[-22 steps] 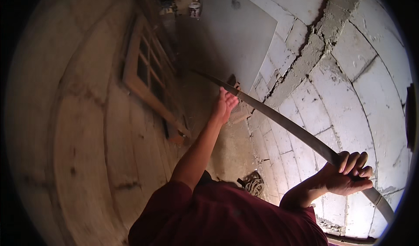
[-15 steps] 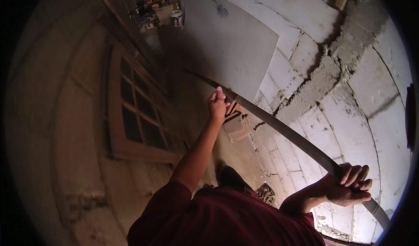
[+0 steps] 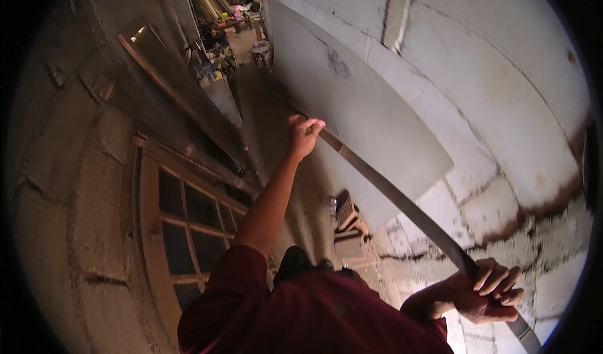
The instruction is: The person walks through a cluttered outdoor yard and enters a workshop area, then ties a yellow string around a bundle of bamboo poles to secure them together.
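Observation:
A long, narrow dark strip (image 3: 392, 194) runs slantwise in front of me, from the far middle down to the near right. Thin bands circle it near both hands; its material is hard to make out. My left hand (image 3: 304, 137), arm stretched forward, is closed around it close to its far part, which fades into shadow. Lower right, my right hand (image 3: 487, 293) wraps its fingers over the near part. The near end runs off into the dark rim of the picture.
A large grey sheet (image 3: 358, 103) leans against the pale block wall (image 3: 483, 71) on the right. Along the left stand a paned wooden frame (image 3: 151, 216) and a long board (image 3: 182, 96). Bricks (image 3: 348, 216) lie low by the wall; a bucket (image 3: 260, 53) and clutter stand farther ahead.
The view has shifted; the bricks and paned frame now appear lower, and more of the far clutter shows. Both hands keep hold of the strip.

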`<act>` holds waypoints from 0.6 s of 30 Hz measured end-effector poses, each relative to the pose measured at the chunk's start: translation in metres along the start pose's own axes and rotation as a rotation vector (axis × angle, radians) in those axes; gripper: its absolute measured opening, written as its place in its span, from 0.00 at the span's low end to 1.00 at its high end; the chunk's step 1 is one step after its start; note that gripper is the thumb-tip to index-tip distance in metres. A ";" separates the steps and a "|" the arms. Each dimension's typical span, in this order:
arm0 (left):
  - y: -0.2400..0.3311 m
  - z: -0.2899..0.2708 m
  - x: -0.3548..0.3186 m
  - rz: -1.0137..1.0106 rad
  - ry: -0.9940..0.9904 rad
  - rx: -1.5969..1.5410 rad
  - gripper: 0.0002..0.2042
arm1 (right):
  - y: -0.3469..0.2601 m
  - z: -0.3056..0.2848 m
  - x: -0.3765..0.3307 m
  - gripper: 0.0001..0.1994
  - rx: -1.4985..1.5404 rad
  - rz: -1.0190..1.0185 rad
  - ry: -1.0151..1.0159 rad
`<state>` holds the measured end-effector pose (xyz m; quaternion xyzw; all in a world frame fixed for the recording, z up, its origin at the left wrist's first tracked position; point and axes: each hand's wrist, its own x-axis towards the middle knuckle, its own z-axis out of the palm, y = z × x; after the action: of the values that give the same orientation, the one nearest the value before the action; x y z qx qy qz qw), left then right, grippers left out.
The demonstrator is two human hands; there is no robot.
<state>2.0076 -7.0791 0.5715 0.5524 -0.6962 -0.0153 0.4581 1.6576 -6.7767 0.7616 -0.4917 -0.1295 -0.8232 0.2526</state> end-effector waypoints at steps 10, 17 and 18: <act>-0.150 0.039 0.152 -0.746 0.240 -1.275 0.16 | 0.314 -0.006 0.001 0.20 -0.106 -0.005 0.040; -0.363 0.025 0.182 -1.185 0.201 -1.145 0.09 | 0.585 0.008 0.016 0.20 -0.047 -0.034 0.077; -0.393 0.015 0.199 -1.142 0.148 -1.164 0.09 | 0.621 0.010 0.021 0.20 -0.045 -0.027 0.056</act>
<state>2.3005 -7.3955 0.4790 0.4954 -0.1559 -0.5686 0.6379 1.9939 -7.2998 0.7632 -0.4724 -0.1104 -0.8426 0.2339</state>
